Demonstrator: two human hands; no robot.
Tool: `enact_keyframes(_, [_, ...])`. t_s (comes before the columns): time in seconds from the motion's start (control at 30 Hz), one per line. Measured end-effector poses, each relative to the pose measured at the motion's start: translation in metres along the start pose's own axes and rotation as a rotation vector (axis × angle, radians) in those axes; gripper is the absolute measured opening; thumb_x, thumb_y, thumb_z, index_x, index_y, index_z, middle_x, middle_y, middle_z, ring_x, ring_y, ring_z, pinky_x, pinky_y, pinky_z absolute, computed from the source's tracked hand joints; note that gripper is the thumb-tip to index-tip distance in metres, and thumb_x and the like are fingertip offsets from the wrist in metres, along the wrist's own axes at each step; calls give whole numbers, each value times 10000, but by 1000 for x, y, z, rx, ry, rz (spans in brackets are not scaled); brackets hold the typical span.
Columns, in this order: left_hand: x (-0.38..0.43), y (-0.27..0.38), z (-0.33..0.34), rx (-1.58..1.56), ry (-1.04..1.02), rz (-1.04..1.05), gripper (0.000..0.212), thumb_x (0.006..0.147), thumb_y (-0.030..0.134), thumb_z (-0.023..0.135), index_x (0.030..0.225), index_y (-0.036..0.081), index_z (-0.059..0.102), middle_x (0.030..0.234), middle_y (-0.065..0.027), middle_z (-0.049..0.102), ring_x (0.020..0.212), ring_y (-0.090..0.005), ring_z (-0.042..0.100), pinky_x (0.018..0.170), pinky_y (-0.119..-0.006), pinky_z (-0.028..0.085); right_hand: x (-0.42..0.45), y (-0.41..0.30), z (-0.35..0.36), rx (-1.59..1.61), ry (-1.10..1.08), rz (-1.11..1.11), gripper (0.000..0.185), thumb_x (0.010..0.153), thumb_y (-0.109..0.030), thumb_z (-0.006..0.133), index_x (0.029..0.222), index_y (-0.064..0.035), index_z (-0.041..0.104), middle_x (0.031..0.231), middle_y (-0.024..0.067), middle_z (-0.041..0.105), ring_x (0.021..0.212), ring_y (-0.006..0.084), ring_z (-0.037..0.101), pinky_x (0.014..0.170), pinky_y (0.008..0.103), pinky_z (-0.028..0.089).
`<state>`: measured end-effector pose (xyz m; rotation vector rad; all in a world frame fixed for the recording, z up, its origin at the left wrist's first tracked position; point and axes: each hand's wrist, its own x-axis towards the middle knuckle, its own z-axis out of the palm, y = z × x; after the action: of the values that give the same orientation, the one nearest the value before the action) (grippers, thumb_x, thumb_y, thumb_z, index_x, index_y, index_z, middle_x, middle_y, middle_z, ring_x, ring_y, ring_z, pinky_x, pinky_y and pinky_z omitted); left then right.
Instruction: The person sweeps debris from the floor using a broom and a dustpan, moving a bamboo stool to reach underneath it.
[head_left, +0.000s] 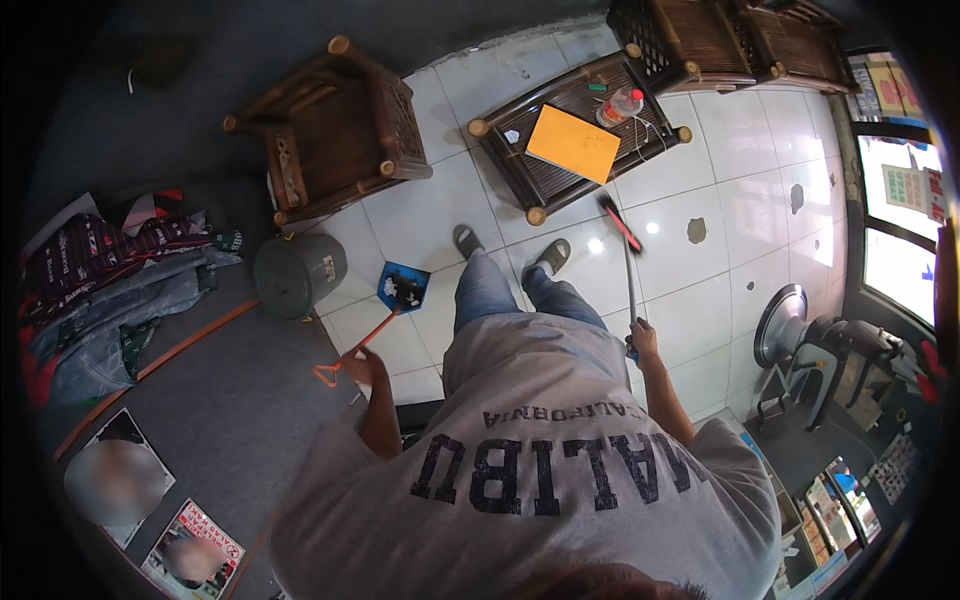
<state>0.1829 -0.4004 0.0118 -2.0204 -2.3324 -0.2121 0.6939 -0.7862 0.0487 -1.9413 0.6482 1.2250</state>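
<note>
My left hand (365, 367) is closed around the orange handle (379, 328) of a long-handled dustpan. The dustpan's blue pan (418, 302) is over the white tiles, left of my feet, with dark hair-like debris and white scraps in it. My right hand (643, 341) grips the grey pole of a broom (631, 277) near its blue end. The red broom head (624, 226) with dark bristles lies away from me, beyond my right foot and close to the bamboo table; it looks slightly blurred.
Ahead is a low bamboo table (517, 161) bearing a yellow envelope (574, 142) and a plastic bottle (619, 107). A bamboo armchair (337, 142) and a dark bin (300, 274) stand left, with capes (127, 277) hanging beyond. A salon chair's round base (784, 326) is at right.
</note>
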Motion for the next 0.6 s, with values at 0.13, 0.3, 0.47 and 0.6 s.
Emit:
enact_keyframes(0.13, [-13,-39,-42,217,144,-503,702,701,427,743,1167,61,366,1123,-195,411,962,-328,487,715,-451,469,-24,2,13,139,-49,108,167,855,-158,442,961,-40,495,554,57,463,389,138,422,328,285,321])
enact_keyframes(0.3, [13,-102,-16,114,-9,-1171,1047,542,573,801,1247,57,225,1186,-215,353,1083,-342,426,833,-520,422,-58,-16,30,69,-142,205,123,830,-148,481,728,-78,480,542,64,460,397,143,430,329,279,311])
enact_keyframes(0.47, [46,-174,17,-628,-571,-1129,1349,509,487,856,1426,128,-64,1475,-110,183,1331,-307,251,1053,-547,252,-110,-49,81,-135,-256,215,132,832,-130,465,710,-85,439,540,53,443,401,126,419,326,265,305])
enact_keyframes(0.6, [65,-202,36,-791,-475,-891,1023,637,381,822,1397,144,180,1391,-102,326,1241,-285,375,989,-488,348,-148,-88,135,-223,-280,86,160,857,-146,489,726,-59,458,568,58,465,391,104,430,302,249,330])
